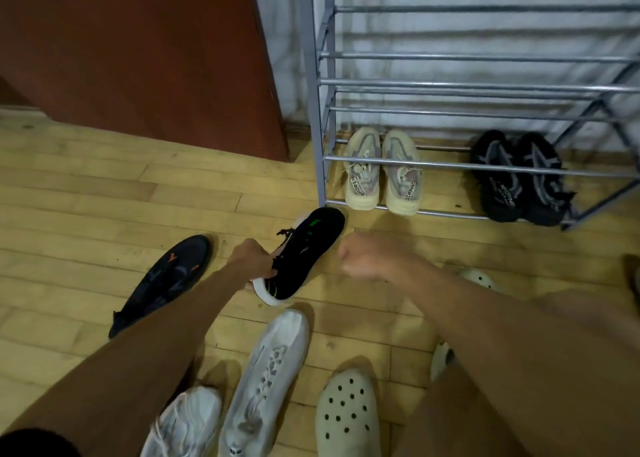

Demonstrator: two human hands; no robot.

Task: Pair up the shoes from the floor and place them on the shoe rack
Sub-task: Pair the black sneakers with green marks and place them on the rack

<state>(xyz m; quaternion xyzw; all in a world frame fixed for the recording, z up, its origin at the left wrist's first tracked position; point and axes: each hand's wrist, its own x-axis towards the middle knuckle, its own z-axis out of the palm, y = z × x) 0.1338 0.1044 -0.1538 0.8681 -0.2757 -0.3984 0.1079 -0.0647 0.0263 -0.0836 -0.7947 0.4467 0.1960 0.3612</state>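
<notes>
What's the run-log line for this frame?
left hand: gripping black sneaker | right hand: empty fist | shoe rack: two pairs

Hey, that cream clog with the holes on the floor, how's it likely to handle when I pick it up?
The cream clog looks like moulded foam full of holes, so probably light. Its thick one-piece shell should hold its shape rather than flop. It has no laces to grab, and the smooth surface may be a bit slippery, so hooking fingers inside the opening seems safest.

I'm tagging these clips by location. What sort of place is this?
Probably a home entryway or hallway: a grey metal shoe rack against the wall with two pairs on its bottom tier, loose sneakers and a clog scattered on a wood floor.
</notes>
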